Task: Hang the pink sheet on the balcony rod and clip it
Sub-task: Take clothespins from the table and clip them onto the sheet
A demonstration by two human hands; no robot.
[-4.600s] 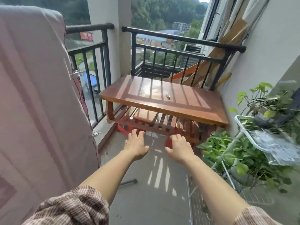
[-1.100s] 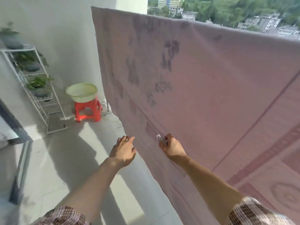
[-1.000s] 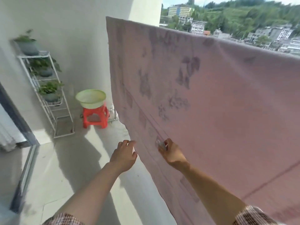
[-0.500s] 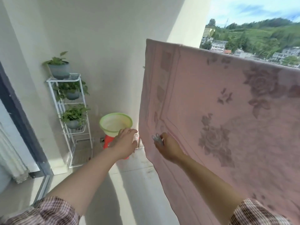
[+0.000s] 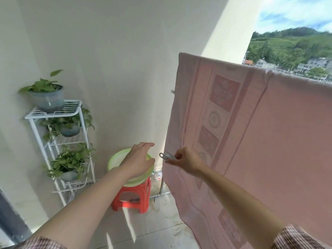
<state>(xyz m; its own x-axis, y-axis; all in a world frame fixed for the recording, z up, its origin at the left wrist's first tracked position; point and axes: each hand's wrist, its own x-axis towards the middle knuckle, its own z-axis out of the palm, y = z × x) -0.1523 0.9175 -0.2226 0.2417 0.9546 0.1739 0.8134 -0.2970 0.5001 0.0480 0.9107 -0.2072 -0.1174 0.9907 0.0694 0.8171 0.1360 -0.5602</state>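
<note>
The pink sheet (image 5: 260,133) with a patterned border hangs over the balcony rod and fills the right half of the view; the rod itself is hidden under it. My right hand (image 5: 185,160) is in front of the sheet's left edge, pinching a metal clip (image 5: 167,156) that points left. My left hand (image 5: 140,160) is held out flat with fingers apart, a little left of the clip and holding nothing. Another metal clip (image 5: 172,91) sticks out at the sheet's left edge higher up.
A green basin (image 5: 115,161) rests on a red plastic stool (image 5: 132,198) by the white wall. A white wire rack (image 5: 59,133) with potted plants stands at the left. A pipe (image 5: 161,186) runs down near the sheet's lower left corner.
The view has swung left along the sheet to its left end. My right hand keeps the clip and now holds it at the sheet's left edge; my left hand stays open beside it.
</note>
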